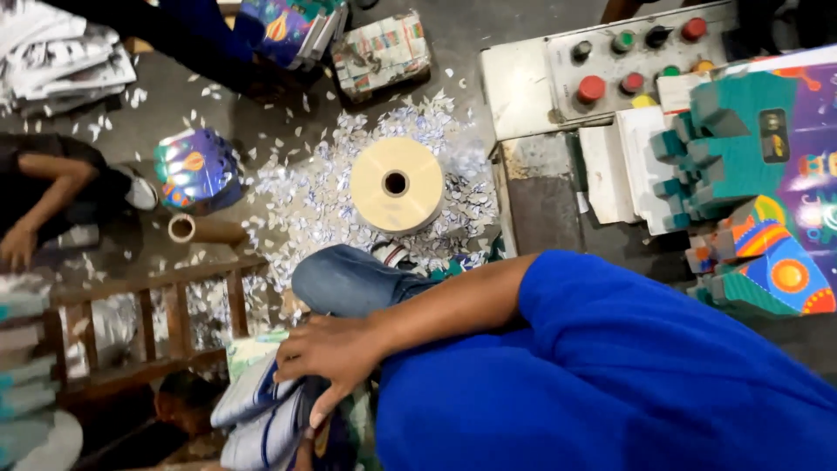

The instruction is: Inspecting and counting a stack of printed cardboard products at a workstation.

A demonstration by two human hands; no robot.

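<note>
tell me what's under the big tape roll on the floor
The tape roll lies flat on a heap of small paper scraps spread over the grey floor. What lies directly beneath the roll is covered; its core hole shows only dark.

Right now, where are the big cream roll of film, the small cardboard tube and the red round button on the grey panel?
Big cream roll of film (410, 196): head view, on its flat top face.
Small cardboard tube (218, 230): head view, on its brown side.
Red round button (591, 88): head view, on its cap.
</note>
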